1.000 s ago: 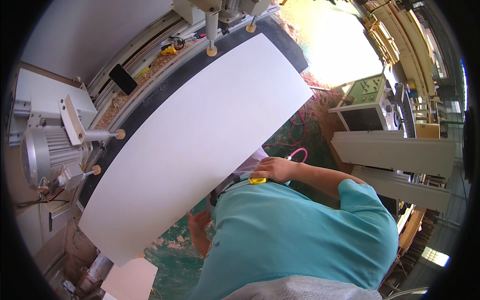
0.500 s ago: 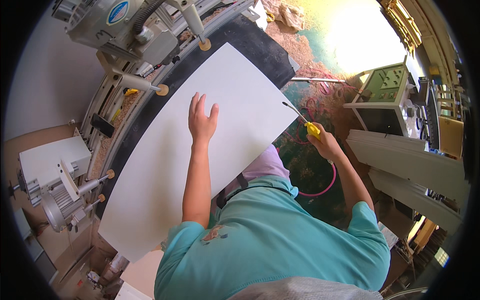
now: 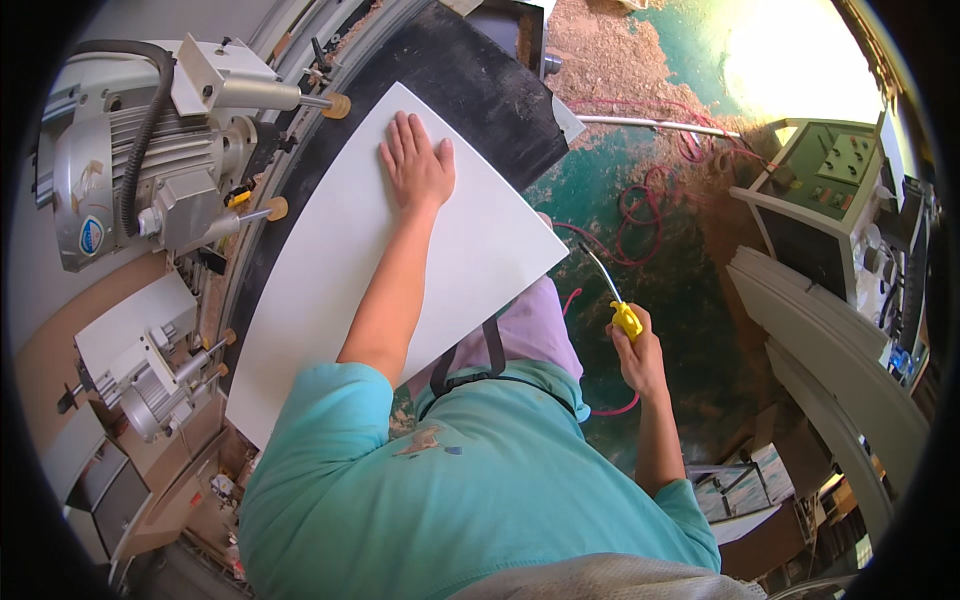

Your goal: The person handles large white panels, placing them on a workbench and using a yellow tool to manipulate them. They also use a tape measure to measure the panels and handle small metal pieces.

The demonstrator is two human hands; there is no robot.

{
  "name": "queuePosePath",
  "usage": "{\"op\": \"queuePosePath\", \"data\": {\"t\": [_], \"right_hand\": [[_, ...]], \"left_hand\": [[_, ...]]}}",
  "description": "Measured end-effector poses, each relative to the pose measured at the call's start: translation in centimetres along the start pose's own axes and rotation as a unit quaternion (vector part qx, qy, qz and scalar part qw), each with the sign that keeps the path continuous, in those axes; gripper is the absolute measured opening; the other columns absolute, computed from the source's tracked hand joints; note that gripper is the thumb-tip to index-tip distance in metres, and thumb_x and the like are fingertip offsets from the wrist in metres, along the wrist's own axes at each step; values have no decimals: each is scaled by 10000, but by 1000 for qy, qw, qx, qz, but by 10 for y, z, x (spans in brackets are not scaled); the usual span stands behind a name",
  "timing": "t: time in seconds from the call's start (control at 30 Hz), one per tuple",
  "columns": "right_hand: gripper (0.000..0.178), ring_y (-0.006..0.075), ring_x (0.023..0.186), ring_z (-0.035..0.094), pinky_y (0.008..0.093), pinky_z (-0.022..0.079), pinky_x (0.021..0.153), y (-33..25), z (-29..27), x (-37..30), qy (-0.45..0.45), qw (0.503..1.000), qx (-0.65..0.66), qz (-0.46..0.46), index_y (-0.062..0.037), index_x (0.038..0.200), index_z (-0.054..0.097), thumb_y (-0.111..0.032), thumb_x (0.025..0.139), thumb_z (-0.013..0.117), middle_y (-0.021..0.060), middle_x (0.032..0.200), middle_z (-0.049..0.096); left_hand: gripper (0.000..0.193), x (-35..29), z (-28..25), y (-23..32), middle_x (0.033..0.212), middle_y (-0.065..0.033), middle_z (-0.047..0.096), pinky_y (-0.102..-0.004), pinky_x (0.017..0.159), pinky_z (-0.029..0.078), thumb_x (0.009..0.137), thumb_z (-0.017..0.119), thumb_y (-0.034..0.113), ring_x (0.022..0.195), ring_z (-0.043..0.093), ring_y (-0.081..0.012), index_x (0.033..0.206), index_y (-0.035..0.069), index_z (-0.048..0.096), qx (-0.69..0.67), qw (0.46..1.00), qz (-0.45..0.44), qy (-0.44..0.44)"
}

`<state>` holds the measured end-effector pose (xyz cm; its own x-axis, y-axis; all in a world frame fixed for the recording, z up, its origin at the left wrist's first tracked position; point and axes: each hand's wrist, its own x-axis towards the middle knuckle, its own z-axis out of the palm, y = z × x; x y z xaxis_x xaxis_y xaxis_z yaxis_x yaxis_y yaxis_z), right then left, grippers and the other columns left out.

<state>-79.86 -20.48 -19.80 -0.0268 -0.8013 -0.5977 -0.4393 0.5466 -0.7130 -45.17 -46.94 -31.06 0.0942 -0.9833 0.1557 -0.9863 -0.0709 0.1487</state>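
Observation:
A large white panel (image 3: 460,240) lies flat across the black machine bed in front of me. My left hand (image 3: 418,165) rests palm down on the panel's far part, its fingers stretched out. To the right, beyond the panel's edge, my right hand (image 3: 640,352) is closed round the yellow grip of an air blow gun (image 3: 627,319). The gun's thin metal nozzle points away from me, up and to the left, with its dark tip near the panel's right corner. Below that hand a pinkish-red hose (image 3: 615,410) shows in part.
At the left stand a grey motor unit (image 3: 140,180) and a second motor (image 3: 150,400), with round tan rollers beside the black bed (image 3: 480,80). More hose (image 3: 640,215) coils on the green floor among wood shavings. A control cabinet (image 3: 800,210) and stacked panels (image 3: 830,330) stand right.
My left hand has gone from raised above the panel to flat on it, farther out. The right hand with the blow gun is lower in view. The whole view has shifted.

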Motion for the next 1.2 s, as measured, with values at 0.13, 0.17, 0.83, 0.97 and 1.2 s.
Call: {"op": "queuePosePath", "data": {"t": [0.13,0.17,0.83,0.97,1.2], "right_hand": [[414,395,863,650,445,508,772,-22,-20,15,-103,988,-117,11,-101,1309,450,-236,945,594,189,899,675],[415,411,849,643,461,505,766,-32,-25,21,-151,979,-138,6,-112,1305,456,-242,938,598,195,880,672],[410,417,845,665,497,508,746,-163,246,18,-462,699,-440,-322,-145,1284,474,-348,939,562,193,905,697],[444,434,883,660,514,513,776,-168,413,-14,-294,775,-410,-381,-141,1328,422,-359,956,527,206,955,700],[632,420,1185,540,490,445,982,-178,545,-192,-474,652,-347,-479,-134,1418,423,-537,940,510,223,1228,579]], "left_hand": [[755,-15,17,-10,1625,-179,146,-520,1202,29,985,396,501,1512,92,-329,1544,32,204,27,997,-6,-72],[757,-8,18,-12,1626,-176,144,-516,1203,29,984,399,501,1512,88,-327,1545,34,200,17,997,0,-70],[508,-570,-110,-265,1444,-206,450,-494,1085,359,892,608,279,1343,412,-377,1330,32,531,24,715,-681,157],[501,-578,-142,-272,1390,-221,489,-461,1048,410,885,640,231,1290,475,-361,1329,28,528,-202,722,-626,215],[548,-520,-171,-259,1474,-84,382,-423,1137,336,1019,483,386,1336,411,-244,1477,142,308,-759,455,-311,346]]}}
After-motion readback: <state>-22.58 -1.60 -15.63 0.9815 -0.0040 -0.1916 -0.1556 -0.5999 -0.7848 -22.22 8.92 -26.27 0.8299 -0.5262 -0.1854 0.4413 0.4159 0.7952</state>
